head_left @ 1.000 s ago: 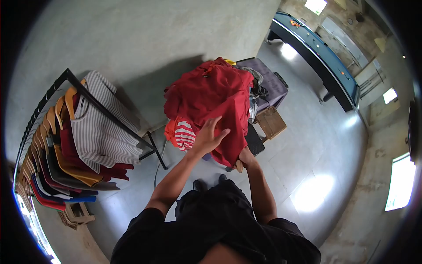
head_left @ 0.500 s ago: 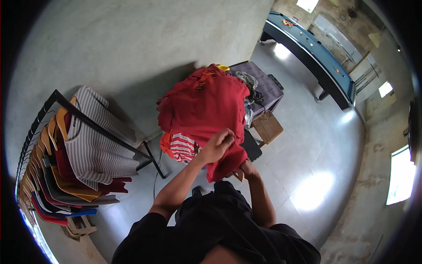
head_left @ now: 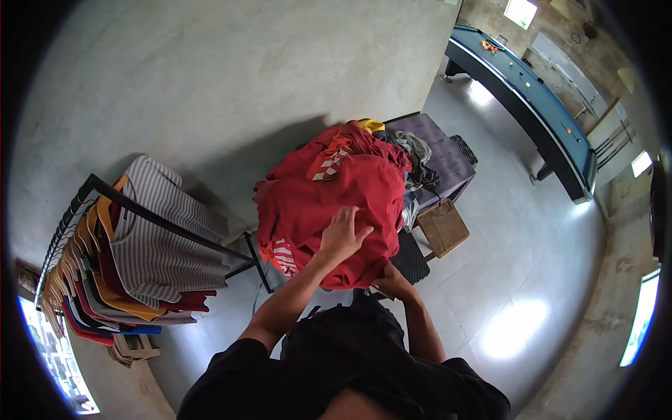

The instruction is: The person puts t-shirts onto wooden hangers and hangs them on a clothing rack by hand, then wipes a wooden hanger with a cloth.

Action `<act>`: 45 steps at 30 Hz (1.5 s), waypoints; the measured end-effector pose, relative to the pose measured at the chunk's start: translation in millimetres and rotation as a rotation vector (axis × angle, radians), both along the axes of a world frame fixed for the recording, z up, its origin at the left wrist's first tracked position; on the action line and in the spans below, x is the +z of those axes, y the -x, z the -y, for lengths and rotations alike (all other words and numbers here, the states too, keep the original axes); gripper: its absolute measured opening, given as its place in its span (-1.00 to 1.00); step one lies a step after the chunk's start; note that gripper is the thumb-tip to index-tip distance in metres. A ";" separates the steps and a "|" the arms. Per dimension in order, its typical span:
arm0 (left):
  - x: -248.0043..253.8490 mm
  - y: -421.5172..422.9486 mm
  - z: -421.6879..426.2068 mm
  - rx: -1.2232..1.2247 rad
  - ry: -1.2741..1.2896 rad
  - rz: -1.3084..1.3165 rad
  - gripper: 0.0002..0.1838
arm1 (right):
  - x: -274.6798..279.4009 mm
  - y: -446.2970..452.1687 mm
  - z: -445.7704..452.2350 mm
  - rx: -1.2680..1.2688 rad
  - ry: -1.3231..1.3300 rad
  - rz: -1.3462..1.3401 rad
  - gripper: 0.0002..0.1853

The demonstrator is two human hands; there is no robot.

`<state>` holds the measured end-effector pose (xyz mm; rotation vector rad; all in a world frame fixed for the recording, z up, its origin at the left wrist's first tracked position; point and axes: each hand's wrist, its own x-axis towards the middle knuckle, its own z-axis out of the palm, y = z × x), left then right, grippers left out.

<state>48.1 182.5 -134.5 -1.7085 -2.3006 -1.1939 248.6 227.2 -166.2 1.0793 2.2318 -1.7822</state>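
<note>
A red shirt lies spread over a heap of clothes in front of me. My left hand rests on top of it, palm down, fingers stretched and thumb apart. At the shirt's near right edge, my right hand has its fingers closed on the cloth. A pale piece, perhaps of a hanger, shows just below that hand, mostly hidden. Orange cloth with a white-striped patch pokes out at the top of the heap, and red-and-white striped cloth at its lower left.
At left, a black clothes rack carries many garments on wooden hangers, a striped shirt foremost. A purple padded bench with grey clothes stands behind the heap. Right of it are a wooden stool and, farther off, a pool table.
The red shirt's near edge, bunched and lifted between my hands before, now lies flatter over the heap. My left hand has opened from a curled grip. The view has shifted slightly.
</note>
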 end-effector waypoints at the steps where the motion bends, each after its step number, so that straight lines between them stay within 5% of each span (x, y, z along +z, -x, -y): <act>1: -11.1 4.2 -10.3 0.045 0.078 -0.043 -0.72 | 5.6 -3.9 -9.8 0.118 0.087 0.047 -0.79; 5: -39.0 19.0 -39.2 0.030 0.315 -0.012 -0.79 | -45.7 -20.6 -31.8 0.019 0.090 -0.195 -0.86; 10: -19.6 6.0 -43.6 -0.186 -0.032 0.259 -0.93 | -78.8 -24.4 -58.4 0.011 -0.324 -0.273 -0.83; 13: 19.3 -19.9 -27.3 -0.573 0.129 0.391 -0.91 | -27.1 -8.5 -68.9 -0.210 -0.095 -0.059 -0.87; 16: 19.7 -26.4 -11.0 -0.803 0.450 0.435 -0.89 | -65.7 -16.3 -94.3 -0.095 -0.111 -0.198 -0.88; 23: -10.5 58.0 -48.7 -0.020 0.088 0.179 -0.78 | -64.3 -17.9 -99.4 -0.082 -0.283 -0.148 -0.81; 25: -33.5 84.1 -57.7 -0.009 0.201 0.031 -0.63 | -62.1 -15.2 -91.8 -0.125 -0.339 -0.123 -0.79; 28: -20.9 103.6 -67.9 -0.208 0.631 0.419 -0.48 | -40.4 -8.1 -80.0 -0.209 -0.328 -0.143 -0.67; 35: -65.1 121.6 -69.0 -0.467 0.449 0.674 -0.48 | -1.3 -3.0 -58.3 -0.396 0.065 -0.552 -0.23; 41: -42.6 113.4 -60.8 -0.429 0.347 0.540 -0.57 | -23.0 -2.6 -60.9 -0.274 -0.294 -0.517 -0.26; 45: -16.1 118.1 -49.0 -0.483 0.306 0.552 -0.70 | -12.4 -1.4 -66.0 -0.385 -0.205 -0.628 -0.25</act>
